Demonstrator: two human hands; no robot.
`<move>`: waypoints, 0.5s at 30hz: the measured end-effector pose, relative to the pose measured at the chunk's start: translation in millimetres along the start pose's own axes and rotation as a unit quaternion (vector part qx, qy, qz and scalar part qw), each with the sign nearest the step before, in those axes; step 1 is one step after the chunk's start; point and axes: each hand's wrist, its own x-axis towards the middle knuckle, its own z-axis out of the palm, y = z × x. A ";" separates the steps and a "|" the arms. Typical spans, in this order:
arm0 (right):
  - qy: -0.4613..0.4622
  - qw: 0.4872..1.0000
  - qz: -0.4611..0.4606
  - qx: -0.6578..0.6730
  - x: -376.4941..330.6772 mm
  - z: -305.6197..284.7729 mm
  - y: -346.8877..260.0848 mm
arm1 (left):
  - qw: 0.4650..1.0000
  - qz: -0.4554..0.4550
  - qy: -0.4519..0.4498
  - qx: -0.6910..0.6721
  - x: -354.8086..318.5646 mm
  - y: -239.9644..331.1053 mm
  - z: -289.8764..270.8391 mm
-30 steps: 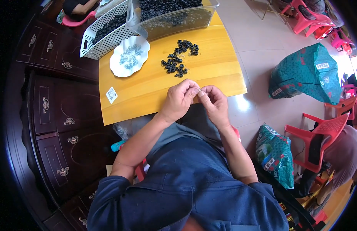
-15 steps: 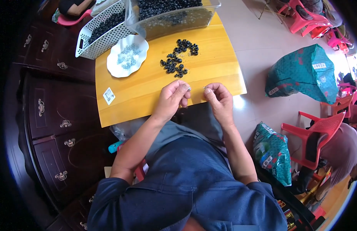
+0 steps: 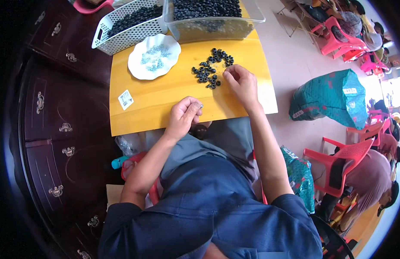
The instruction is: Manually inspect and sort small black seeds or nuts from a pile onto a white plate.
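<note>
My left hand [image 3: 184,115], closed in a pinch above the table's near edge, holds a small shiny piece [image 3: 201,106] at its fingertips; its kind is too small to tell. Just right of a loose pile of black ring-shaped parts [image 3: 204,71], my right hand [image 3: 242,84] hovers with thumb and forefinger drawn together. Whatever those fingertips hold, if anything, cannot be made out. A white scalloped dish [image 3: 136,67] with small clear bluish pieces [image 3: 156,56] lies left of the pile.
At the back of the yellow table [image 3: 165,101] stand a perforated white basket [image 3: 135,39] and a clear bin [image 3: 208,32], both full of black parts. Dark drawers [image 3: 57,112] flank the left. Teal bags [image 3: 329,97] and pink chairs [image 3: 344,162] stand right, with people beyond.
My right hand has moved away from my left hand, forward to the right side of the black pile. My left hand stays near the table edge with the shiny piece. The view has shifted slightly.
</note>
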 end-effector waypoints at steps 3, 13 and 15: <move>-0.003 0.997 -0.055 -0.050 13.8 11.4 7.1 | 1.000 0.007 -0.002 -0.007 -3.8 1.9 -3.5; 0.052 0.998 0.014 0.033 -16.9 -7.8 -3.9 | 1.000 -0.003 0.014 0.013 -6.1 5.0 -4.5; 0.042 0.983 0.049 0.169 -35.6 -9.4 5.2 | 1.000 0.017 0.005 0.013 -2.7 6.9 1.3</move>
